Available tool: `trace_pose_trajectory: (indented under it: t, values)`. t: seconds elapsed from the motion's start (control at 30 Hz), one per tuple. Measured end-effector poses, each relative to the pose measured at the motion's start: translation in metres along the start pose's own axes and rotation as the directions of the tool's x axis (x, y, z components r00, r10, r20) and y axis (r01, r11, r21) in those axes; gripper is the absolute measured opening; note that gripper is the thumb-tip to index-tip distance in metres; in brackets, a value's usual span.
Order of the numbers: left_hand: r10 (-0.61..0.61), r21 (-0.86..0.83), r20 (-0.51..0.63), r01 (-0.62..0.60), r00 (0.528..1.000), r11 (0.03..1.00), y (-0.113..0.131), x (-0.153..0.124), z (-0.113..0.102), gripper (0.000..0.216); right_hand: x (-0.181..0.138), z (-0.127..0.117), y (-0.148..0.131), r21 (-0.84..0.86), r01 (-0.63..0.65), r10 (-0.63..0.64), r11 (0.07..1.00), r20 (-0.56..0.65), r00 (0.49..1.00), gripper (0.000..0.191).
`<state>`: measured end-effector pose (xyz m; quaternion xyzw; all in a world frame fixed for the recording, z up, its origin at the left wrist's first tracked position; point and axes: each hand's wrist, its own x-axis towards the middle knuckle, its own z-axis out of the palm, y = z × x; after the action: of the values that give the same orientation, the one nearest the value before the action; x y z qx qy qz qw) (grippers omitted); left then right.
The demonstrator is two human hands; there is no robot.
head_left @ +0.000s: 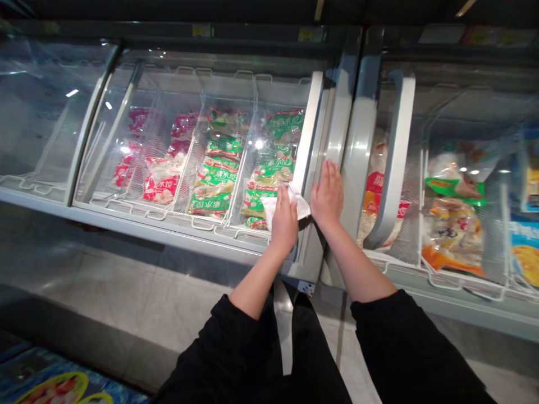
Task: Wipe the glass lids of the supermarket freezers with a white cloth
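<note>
My left hand presses a white cloth onto the lower end of a white door handle. The cloth sticks out on both sides of the fingers, and the palm is hidden. Just to the right, my right hand rests flat on the grey freezer frame, fingers stretched out and nothing in them. Beneath the glass near my left hand lie green dumpling bags in a wire basket.
More baskets hold red bags to the left. A second freezer with a curved white handle and orange bags stands at the right. A blue printed box is at the lower left, above the tiled floor.
</note>
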<state>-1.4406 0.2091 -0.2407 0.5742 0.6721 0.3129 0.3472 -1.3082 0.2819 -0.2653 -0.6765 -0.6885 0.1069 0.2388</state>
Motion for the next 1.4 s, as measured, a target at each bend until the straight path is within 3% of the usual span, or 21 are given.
trace_pose_trajectory:
  t: [0.1, 0.3, 0.37, 0.5, 0.57, 0.63, 0.8, 0.87, 0.93, 1.1, 1.17, 1.23, 1.4]
  values:
    - [-0.119, -0.074, 0.016, 0.12, 0.993, 0.99, 0.004, 0.009, -0.001, 0.053, -0.003, 0.002, 0.001, 0.021, -0.013, 0.013, 1.0, -0.026, 1.0, 0.065]
    - [-0.173, -0.082, 0.013, 0.174, 0.985, 0.981, 0.009, -0.014, -0.002, 0.056, -0.006, -0.003, -0.002, -0.012, -0.032, 0.032, 0.999, -0.017, 0.999, 0.065]
    - [-0.126, -0.075, 0.026, 0.128, 0.992, 0.989, 0.015, 0.006, 0.0, 0.059, -0.006, -0.003, -0.003, -0.022, -0.041, 0.041, 0.999, -0.006, 0.999, 0.065]
    - [-0.028, -0.079, 0.094, 0.036, 0.995, 0.996, 0.027, 0.071, 0.001, 0.062, -0.006, -0.003, -0.004, -0.024, -0.059, 0.059, 0.998, 0.004, 0.998, 0.064]
    - [-0.012, -0.09, 0.118, 0.023, 0.993, 0.996, 0.029, 0.088, 0.0, 0.063, -0.006, -0.004, -0.005, -0.014, -0.071, 0.072, 0.997, 0.014, 0.997, 0.065]
    - [-0.022, -0.095, 0.135, 0.035, 0.991, 0.995, 0.027, 0.082, -0.003, 0.063, -0.005, -0.006, -0.005, -0.003, -0.085, 0.085, 0.996, 0.03, 0.996, 0.065]
    - [-0.051, -0.088, 0.121, 0.062, 0.991, 0.994, 0.015, 0.022, -0.007, 0.065, -0.006, -0.008, -0.006, -0.008, -0.073, 0.073, 0.997, 0.053, 0.996, 0.066]
    - [-0.036, -0.082, 0.112, 0.045, 0.993, 0.996, 0.014, 0.019, -0.003, 0.066, -0.006, -0.007, -0.005, -0.013, -0.07, 0.071, 0.997, 0.045, 0.996, 0.066]
    - [-0.005, -0.09, 0.113, 0.015, 0.994, 0.996, 0.014, 0.041, 0.002, 0.067, -0.007, -0.005, -0.003, -0.005, -0.065, 0.066, 0.998, 0.031, 0.997, 0.065]
    - [0.105, -0.196, 0.104, -0.083, 0.989, 0.977, 0.016, 0.141, 0.019, 0.065, -0.009, 0.0, 0.002, 0.029, -0.034, 0.034, 0.999, 0.011, 0.999, 0.065]
    - [0.116, -0.234, 0.108, -0.088, 0.987, 0.968, 0.014, 0.16, 0.021, 0.065, -0.009, 0.001, 0.003, 0.03, -0.035, 0.035, 0.999, 0.012, 0.999, 0.065]
    - [0.107, -0.236, 0.114, -0.077, 0.988, 0.969, 0.011, 0.154, 0.019, 0.065, -0.01, 0.001, 0.003, 0.029, -0.035, 0.034, 0.999, 0.013, 0.999, 0.065]
    - [0.064, -0.088, 0.095, -0.056, 0.993, 0.995, 0.009, 0.095, 0.009, 0.067, -0.01, -0.001, -0.001, 0.043, -0.031, 0.029, 0.999, 0.033, 0.999, 0.065]
